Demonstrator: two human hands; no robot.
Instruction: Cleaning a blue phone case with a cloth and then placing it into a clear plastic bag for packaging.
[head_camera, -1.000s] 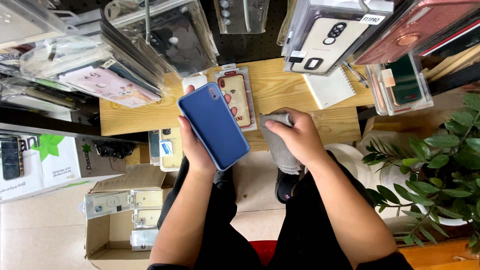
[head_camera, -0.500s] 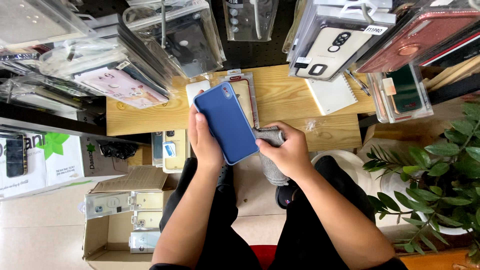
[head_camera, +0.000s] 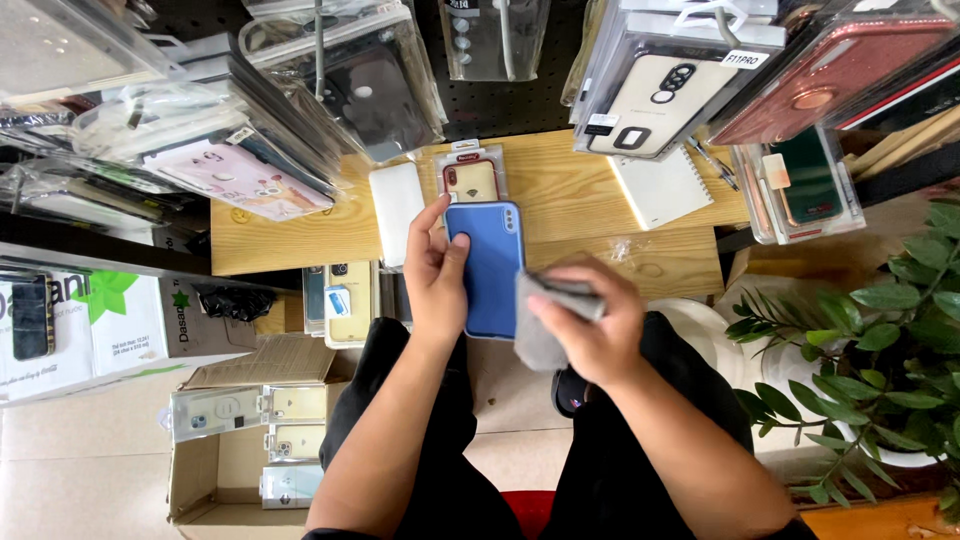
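1. Head view, left side: left hand (head_camera: 438, 272) gripping a blue phone case (head_camera: 487, 268) along its left edge, thumb lying across the blue back, index finger pointing up past the top corner, forearm rising from the lower left over the lap.
2. Same view, right side: right hand (head_camera: 588, 320) closing around a bunched grey cloth (head_camera: 543, 322), fingers curled over it, knuckles facing the camera, wrist bending inward, forearm coming up from the lower right.
3. Grey cloth touching the right edge of the blue phone case, about halfway down; case being held upright above the lap, just in front of the wooden table (head_camera: 590, 190), camera cut-out at its top.
4. Lying on the wooden table just behind the case: a white power bank (head_camera: 394, 208) and a red-rimmed case in clear packaging (head_camera: 470, 175); further right, a white spiral notebook (head_camera: 661, 186) with a pen (head_camera: 712, 163) beside it.
5. Hanging above, in the upper part of the view: rows of packaged phone cases (head_camera: 660, 80) on a dark pegboard.
6. Sitting on the floor at lower left: an open cardboard box (head_camera: 240, 440) holding more packaged cases.
7. Standing at the right edge: a green potted plant (head_camera: 880, 340), well apart from both hands.
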